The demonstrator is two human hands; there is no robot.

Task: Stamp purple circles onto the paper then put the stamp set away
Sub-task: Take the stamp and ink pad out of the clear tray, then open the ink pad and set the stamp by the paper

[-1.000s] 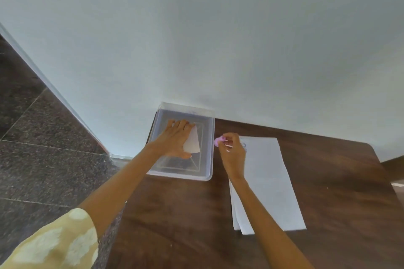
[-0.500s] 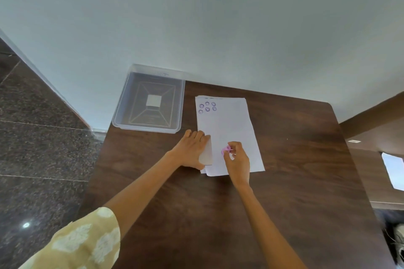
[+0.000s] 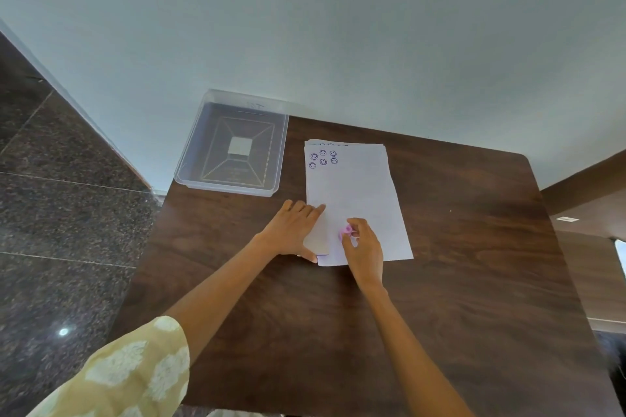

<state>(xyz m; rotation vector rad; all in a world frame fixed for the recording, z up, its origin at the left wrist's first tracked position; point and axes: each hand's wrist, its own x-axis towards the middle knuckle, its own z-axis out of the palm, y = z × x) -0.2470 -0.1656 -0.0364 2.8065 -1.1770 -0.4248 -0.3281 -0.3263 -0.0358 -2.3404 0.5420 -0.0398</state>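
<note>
A white sheet of paper (image 3: 355, 193) lies on the dark wooden table (image 3: 440, 281), with several purple smiley circles (image 3: 323, 158) stamped at its far left corner. My right hand (image 3: 362, 247) pinches a small pink-purple stamp (image 3: 346, 231) just above the paper's near part. My left hand (image 3: 293, 230) rests at the paper's near left edge, holding a small pale flat card or pad (image 3: 318, 240) under its fingers. What that flat thing is cannot be told.
A clear plastic tray (image 3: 189, 166) stands at the table's far left corner by the wall, with a small white square piece (image 3: 240, 146) in its middle. Dark stone floor lies to the left, beyond the table edge.
One second ago both hands were at the tray and the paper's far end; they have come back to the paper's near end. Since half a second ago they hardly moved.
</note>
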